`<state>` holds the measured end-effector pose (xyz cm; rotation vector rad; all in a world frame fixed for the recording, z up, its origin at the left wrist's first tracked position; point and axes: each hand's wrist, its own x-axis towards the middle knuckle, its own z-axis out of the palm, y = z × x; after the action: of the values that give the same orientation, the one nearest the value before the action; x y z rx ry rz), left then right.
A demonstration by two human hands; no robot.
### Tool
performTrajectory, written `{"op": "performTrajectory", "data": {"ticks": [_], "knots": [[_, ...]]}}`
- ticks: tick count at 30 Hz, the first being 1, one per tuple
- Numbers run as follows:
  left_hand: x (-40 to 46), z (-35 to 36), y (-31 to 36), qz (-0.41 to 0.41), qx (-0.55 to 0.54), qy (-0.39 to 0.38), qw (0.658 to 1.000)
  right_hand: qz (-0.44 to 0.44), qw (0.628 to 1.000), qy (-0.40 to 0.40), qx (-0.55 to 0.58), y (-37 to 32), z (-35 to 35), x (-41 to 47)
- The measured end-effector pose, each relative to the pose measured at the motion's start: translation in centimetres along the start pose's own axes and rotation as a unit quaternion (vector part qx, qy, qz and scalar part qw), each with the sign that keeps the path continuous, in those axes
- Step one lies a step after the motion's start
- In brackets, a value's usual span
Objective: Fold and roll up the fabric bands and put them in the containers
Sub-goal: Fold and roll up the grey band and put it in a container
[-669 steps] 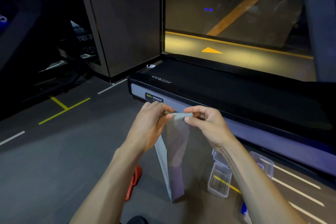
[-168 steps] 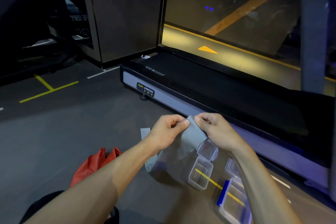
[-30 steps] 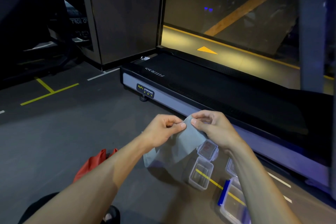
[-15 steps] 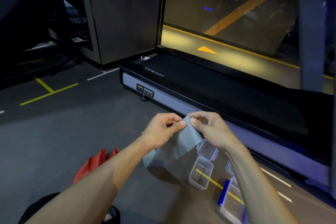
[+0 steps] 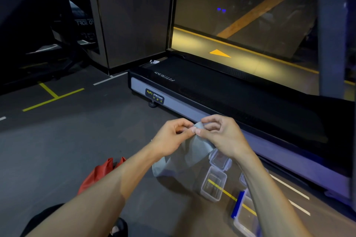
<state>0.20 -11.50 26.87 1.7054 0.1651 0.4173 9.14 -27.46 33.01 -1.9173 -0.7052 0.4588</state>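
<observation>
A grey fabric band [image 5: 185, 157] hangs in the air in front of me, folded over on itself. My left hand [image 5: 171, 138] and my right hand [image 5: 221, 134] both pinch its top edge, thumbs nearly touching. Its lower end droops toward the floor. Below it stand clear plastic containers: an open one [image 5: 212, 186], another [image 5: 220, 159] partly behind my right wrist, and a third with a blue clip [image 5: 244, 215] at the lower right. A red fabric band [image 5: 96, 173] lies on the floor under my left forearm.
A black treadmill deck [image 5: 221, 90] runs across the floor just beyond my hands. A dark pillar [image 5: 133, 15] stands behind it, next to a glass wall. Yellow and white lines mark the grey floor [image 5: 67, 136].
Over the last second my hands have drawn closer together on the band's top edge, and the hanging part has bunched up narrower.
</observation>
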Motion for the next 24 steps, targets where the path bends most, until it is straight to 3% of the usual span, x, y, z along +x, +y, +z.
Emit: {"op": "performTrajectory", "data": {"ticks": [7, 17, 24], "knots": [[-0.3, -0.3, 0.2, -0.03, 0.0, -0.028, 0.999, -0.006, 1.0, 0.002, 0.016, -0.1, -0.9, 0.1], [-0.3, -0.1, 0.7, -0.029, 0.008, 0.001, 1.0, 0.036, 0.996, -0.041, 0.075, 0.8, -0.5, 0.4], [-0.2, -0.1, 0.2, -0.015, 0.032, 0.011, 0.999, 0.038, 0.997, -0.033, 0.055, 0.9, -0.1, 0.5]]}}
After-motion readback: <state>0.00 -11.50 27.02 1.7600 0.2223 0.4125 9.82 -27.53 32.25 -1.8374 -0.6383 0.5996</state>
